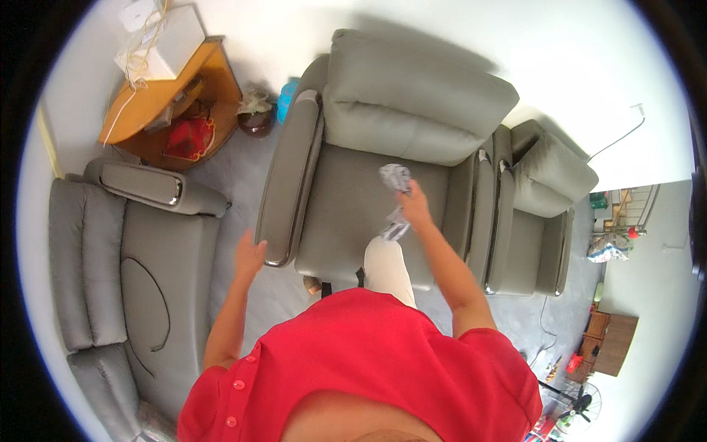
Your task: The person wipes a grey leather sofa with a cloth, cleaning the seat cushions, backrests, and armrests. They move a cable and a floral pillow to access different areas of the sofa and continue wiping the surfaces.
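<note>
My right hand (414, 206) grips a crumpled grey-and-white cloth (395, 175) over the seat of a grey upholstered armchair (353, 221). Part of the cloth sticks out above the hand and part hangs below it, near my knee. Whether the cloth touches the seat cannot be told. My left hand (250, 255) holds nothing; it is beside the front end of the armchair's left armrest (290, 188), slightly blurred, with the fingers apart. Behind the seat rises the thick padded backrest (409, 110).
At left stands a grey sofa (165, 265) with a dark cable (165, 298) on its seat. An orange wooden corner cabinet (149, 105) carries a white box (165, 44). A dark pot (257, 119) sits behind the armchair. Another armchair (525, 237) adjoins on the right; a fan (580, 402) stands lower right.
</note>
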`<state>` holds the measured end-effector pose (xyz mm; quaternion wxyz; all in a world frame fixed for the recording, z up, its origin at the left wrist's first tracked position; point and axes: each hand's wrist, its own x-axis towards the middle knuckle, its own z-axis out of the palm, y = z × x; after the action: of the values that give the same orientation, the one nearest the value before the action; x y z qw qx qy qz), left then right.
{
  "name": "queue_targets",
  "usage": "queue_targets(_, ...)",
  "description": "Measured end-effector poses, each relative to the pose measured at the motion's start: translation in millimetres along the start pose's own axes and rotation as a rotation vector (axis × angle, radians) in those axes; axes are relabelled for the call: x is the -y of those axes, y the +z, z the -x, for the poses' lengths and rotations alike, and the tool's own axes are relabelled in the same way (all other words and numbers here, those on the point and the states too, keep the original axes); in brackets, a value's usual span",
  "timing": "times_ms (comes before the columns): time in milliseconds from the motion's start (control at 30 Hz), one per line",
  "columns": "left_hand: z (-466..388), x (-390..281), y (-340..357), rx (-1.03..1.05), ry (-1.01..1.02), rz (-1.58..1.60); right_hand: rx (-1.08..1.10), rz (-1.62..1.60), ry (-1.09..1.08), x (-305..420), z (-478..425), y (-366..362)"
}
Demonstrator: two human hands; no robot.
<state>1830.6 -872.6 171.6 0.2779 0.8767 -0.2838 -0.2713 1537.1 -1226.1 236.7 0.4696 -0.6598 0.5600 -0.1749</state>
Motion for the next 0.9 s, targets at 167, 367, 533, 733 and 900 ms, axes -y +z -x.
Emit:
queue_targets(167,-32,-95,-12,0.005,0.188,0.016,-0.13,-0.007,-0.211,31,-49,-87)
queue_targets(367,-121,-220,-24,-0.178,0.481,-0.146,-0.41,0.39,-0.87,156,-190,-91)
queue_targets(533,-218,-379,-11,-0.388,0.685,-0.431,-0.404,0.701,-1.084,236,-257,-9)
queue_targets(733,-320,-487,34,-0.292,0.574,-0.531,-0.268,0.717,-1.099,215,-286,-6)
queue_targets(900,-355,-477,35,-0.097,0.375,-0.533,-0.422,0.872,-0.932,161,-331,-113)
